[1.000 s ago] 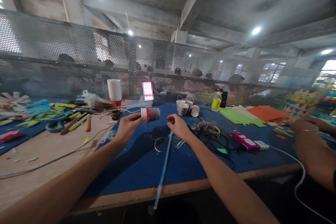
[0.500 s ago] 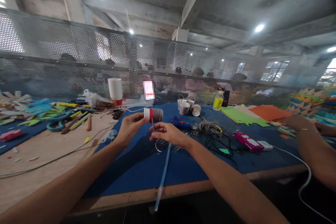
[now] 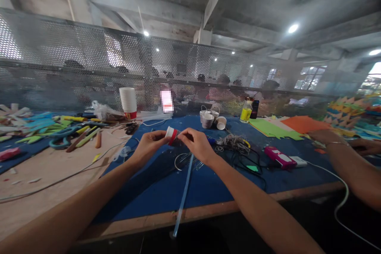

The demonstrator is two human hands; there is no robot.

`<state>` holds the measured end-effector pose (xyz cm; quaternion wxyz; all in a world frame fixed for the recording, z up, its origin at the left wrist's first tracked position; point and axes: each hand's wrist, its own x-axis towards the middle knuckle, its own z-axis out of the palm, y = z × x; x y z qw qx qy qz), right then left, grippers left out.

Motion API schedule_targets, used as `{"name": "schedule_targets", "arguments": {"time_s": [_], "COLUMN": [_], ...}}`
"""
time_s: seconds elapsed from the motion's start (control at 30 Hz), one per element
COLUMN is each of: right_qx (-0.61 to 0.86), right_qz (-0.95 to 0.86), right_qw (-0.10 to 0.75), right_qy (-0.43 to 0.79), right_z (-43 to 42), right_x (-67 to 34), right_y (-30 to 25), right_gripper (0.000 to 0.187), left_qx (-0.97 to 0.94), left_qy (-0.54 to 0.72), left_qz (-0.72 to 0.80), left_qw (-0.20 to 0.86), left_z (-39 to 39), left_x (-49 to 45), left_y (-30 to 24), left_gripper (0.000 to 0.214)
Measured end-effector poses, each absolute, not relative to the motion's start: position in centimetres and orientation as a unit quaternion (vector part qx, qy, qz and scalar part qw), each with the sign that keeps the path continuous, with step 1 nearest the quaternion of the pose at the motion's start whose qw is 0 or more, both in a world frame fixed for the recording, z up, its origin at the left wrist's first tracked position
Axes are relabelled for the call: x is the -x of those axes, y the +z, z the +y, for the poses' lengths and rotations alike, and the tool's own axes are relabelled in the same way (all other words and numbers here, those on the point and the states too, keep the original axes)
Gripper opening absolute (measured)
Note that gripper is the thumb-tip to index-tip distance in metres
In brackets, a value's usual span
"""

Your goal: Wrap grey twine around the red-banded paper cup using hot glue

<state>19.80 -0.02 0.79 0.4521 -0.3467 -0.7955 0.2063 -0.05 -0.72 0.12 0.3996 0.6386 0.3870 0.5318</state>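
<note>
My left hand (image 3: 149, 147) grips a small paper cup (image 3: 170, 133), white with a red band, tilted on its side over the blue mat. Close against the cup's right part, my right hand (image 3: 196, 145) has its fingers pinched on a thin grey cord (image 3: 177, 134). The cord-wrapped part of the cup is mostly hidden behind those fingers. Below my hands, a clear glue stick (image 3: 186, 192) lies across the mat and juts past the table's front edge. A tangle of grey cord (image 3: 233, 144) sits to the right.
A stack of paper cups (image 3: 127, 101) stands at the back left, near scissors (image 3: 61, 138) and tools. Several small cups (image 3: 207, 120), a yellow-labelled bottle (image 3: 245, 112), coloured paper (image 3: 275, 129) and a magenta device (image 3: 279, 156) are right. A co-worker's arm (image 3: 353, 166) reaches in.
My right hand has risen from below the cup to its right side, closing its fingers. The cup is turned, and its grey wrapped part is now mostly covered.
</note>
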Motion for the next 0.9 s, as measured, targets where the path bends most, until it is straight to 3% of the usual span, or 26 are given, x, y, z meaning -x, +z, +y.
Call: {"name": "schedule_targets", "arguments": {"time_s": [0.37,0.9], "right_qx": [0.352,0.390], "right_qz": [-0.806,-0.781], "right_qw": [0.464,0.480], "right_qy": [0.107,0.090], "right_z": [0.12,0.79], "right_x": [-20.00,-20.20], "right_y": [1.00,0.61], "right_gripper": [0.027,0.023], "left_qx": [-0.664,-0.688], "left_qy": [0.489,0.473], "left_qz": [0.375,0.371], "left_qw": [0.422,0.407], "left_z": [-1.35,-1.19], "left_x": [-0.27,0.04], "left_y": [0.41,0.20], "left_gripper": [0.025,0.024]}}
